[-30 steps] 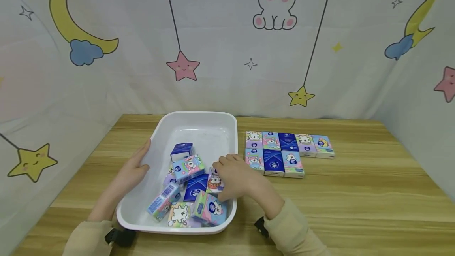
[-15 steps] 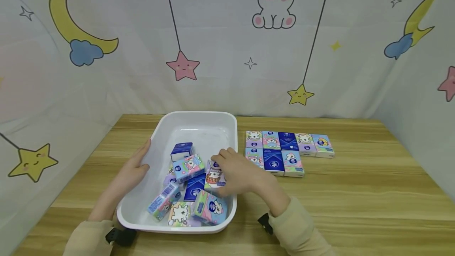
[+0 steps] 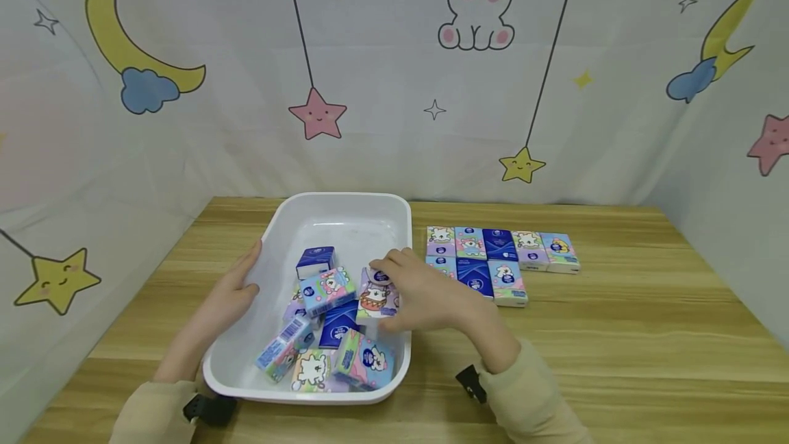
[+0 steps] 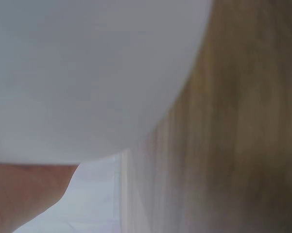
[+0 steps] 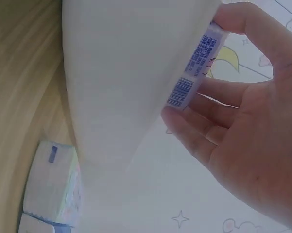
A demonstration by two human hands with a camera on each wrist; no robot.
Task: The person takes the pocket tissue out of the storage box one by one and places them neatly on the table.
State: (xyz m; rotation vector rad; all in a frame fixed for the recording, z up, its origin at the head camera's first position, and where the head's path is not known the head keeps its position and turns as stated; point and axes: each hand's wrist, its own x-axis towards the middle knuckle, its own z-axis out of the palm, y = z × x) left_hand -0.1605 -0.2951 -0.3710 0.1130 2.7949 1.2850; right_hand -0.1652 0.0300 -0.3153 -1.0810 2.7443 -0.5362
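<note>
A white plastic bin (image 3: 345, 221) stands on the wooden table and holds several small tissue packs (image 3: 327, 293) in a loose pile. My right hand (image 3: 397, 290) pinches one pack printed with a drum picture (image 3: 372, 299) and holds it just above the pile by the bin's right wall. In the right wrist view the fingers (image 5: 218, 131) and thumb grip that pack's barcode edge (image 5: 192, 77) beside the bin wall (image 5: 121, 73). My left hand (image 3: 237, 283) rests flat along the bin's left rim. The left wrist view shows only the blurred bin wall (image 4: 87, 73) and table.
Two rows of tissue packs (image 3: 499, 255) lie flat on the table right of the bin; some show in the right wrist view (image 5: 53, 189). Printed cloth walls enclose the table at the back and both sides. Bare wood (image 3: 647, 334) extends to the right and front.
My right hand has picked the drum-picture pack out of the pile and raised it slightly, turning its face up. The left hand has stayed on the rim.
</note>
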